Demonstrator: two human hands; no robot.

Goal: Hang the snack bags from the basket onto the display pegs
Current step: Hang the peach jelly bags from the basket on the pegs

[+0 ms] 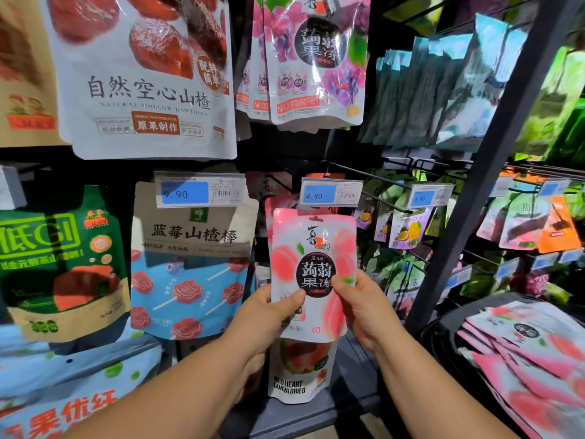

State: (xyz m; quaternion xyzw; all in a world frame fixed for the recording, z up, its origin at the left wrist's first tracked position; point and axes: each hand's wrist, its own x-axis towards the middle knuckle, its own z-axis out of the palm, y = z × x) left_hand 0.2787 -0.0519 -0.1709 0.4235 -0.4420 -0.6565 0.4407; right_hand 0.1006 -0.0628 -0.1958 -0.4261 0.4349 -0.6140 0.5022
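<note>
Two hands [272,315] [364,308], one held bag [313,245]

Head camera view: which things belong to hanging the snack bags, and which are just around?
Job: peach jelly bag, left hand, right hand, basket, pink bags.
Just there: hawthorn bag, lollipop bag, guava bag.

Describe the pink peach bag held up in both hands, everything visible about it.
The peach bag is a glossy plastic pouch, pink and white, printed with peaches and a dark round label bearing white characters; a hang slot shows at its top. It is upright, front toward the camera, its top below the 4.90 price tag. The left hand pinches its lower left edge and the right hand its lower right. Whether it is on a peg cannot be told.
</note>
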